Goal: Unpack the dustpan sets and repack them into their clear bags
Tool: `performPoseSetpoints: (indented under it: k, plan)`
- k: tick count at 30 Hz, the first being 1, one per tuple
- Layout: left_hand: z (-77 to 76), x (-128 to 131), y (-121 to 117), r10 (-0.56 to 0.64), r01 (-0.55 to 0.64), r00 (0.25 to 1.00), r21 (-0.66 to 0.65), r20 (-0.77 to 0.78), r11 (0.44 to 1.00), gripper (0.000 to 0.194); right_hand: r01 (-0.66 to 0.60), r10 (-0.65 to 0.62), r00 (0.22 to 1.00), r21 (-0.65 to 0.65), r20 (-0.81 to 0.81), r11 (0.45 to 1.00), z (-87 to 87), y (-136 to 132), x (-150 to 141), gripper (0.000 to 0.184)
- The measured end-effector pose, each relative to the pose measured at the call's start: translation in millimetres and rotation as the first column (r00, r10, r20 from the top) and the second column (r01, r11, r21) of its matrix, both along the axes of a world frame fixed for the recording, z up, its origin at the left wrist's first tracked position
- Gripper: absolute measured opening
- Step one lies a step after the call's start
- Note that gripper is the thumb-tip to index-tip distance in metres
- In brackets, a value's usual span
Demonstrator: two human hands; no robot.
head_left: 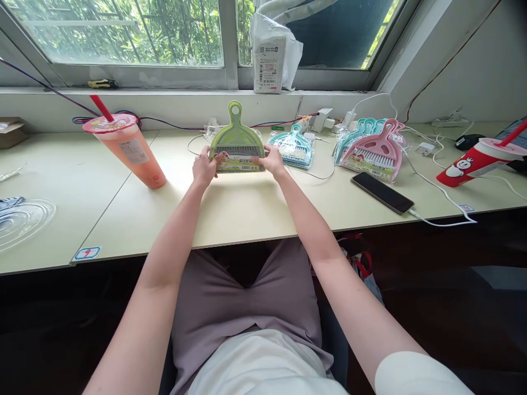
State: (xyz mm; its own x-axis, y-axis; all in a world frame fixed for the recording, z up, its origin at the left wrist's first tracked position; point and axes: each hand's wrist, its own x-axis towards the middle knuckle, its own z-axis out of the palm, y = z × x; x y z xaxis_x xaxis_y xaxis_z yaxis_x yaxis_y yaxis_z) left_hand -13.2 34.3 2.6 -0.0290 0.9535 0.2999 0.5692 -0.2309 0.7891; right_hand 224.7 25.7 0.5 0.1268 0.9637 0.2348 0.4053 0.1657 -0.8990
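Note:
Between my two hands a green mini dustpan and brush set [236, 137] stands upright, handle up, with a printed label across its lower part. My left hand [205, 166] grips its lower left edge, the thumb over the front. On the lower right edge my right hand [272, 161] is closed in the same way; the fingers behind the pan are hidden. Just right of that hand lies a blue dustpan set [293, 147] in clear wrapping. Farther right, a pink dustpan set [376, 151] leans in front of blue ones [349, 140], also wrapped.
A tall orange drink cup [138, 151] with a red straw stands on the left of the table [242, 219]. Toward the right are a phone [382, 192] on a white cable and a red cup [469, 164]. A white-wrapped box [268, 66] sits on the windowsill.

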Motion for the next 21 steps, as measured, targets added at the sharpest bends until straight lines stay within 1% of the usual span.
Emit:
performPoseSetpoints:
  k: [2, 5, 7, 9, 11, 14, 16, 18, 21]
  plan:
    - [-2.1, -3, 4, -0.082, 0.084, 0.993, -0.029, 0.089, 0.996, 0.036, -0.028, 0.027, 0.998, -0.020, -0.054, 0.999, 0.7, -1, 1, 0.064]
    - [-4.9, -9, 10, -0.203, 0.228, 0.953, -0.090, 0.227, 0.969, 0.036, -0.075, 0.062, 0.989, -0.092, -0.135, 0.993, 3.2, -4, 5, 0.071]
    - [-6.6, -15, 14, -0.230, 0.272, 0.934, -0.123, 0.275, 0.954, 0.037, -0.109, 0.085, 0.980, -0.127, -0.181, 0.986, 5.0, -6, 7, 0.072]
    - [-8.8, -21, 18, -0.215, 0.260, 0.933, -0.128, 0.288, 0.957, 0.038, -0.148, 0.116, 0.970, -0.142, -0.213, 0.979, 5.8, -7, 8, 0.070]
    - [-11.8, -25, 23, -0.188, 0.222, 0.945, -0.102, 0.268, 0.970, 0.038, -0.165, 0.130, 0.968, -0.151, -0.216, 0.975, 5.2, -6, 6, 0.069]
    - [-16.4, -25, 28, -0.154, 0.166, 0.968, -0.048, 0.196, 0.985, 0.035, -0.131, 0.105, 0.979, -0.147, -0.174, 0.980, 2.2, -3, 3, 0.066]
    - [-17.9, -23, 28, -0.137, 0.146, 0.975, -0.040, 0.172, 0.988, 0.033, -0.108, 0.088, 0.984, -0.126, -0.157, 0.986, 0.0, -1, 2, 0.063]
    - [-16.7, -21, 26, -0.155, 0.170, 0.968, -0.064, 0.199, 0.983, 0.034, -0.094, 0.076, 0.983, -0.106, -0.165, 0.990, -1.5, 2, 3, 0.060]
    - [-9.9, -21, 19, -0.263, 0.302, 0.927, -0.119, 0.267, 0.946, 0.042, -0.080, 0.056, 0.978, -0.115, -0.200, 0.990, -2.7, 4, 10, 0.058]
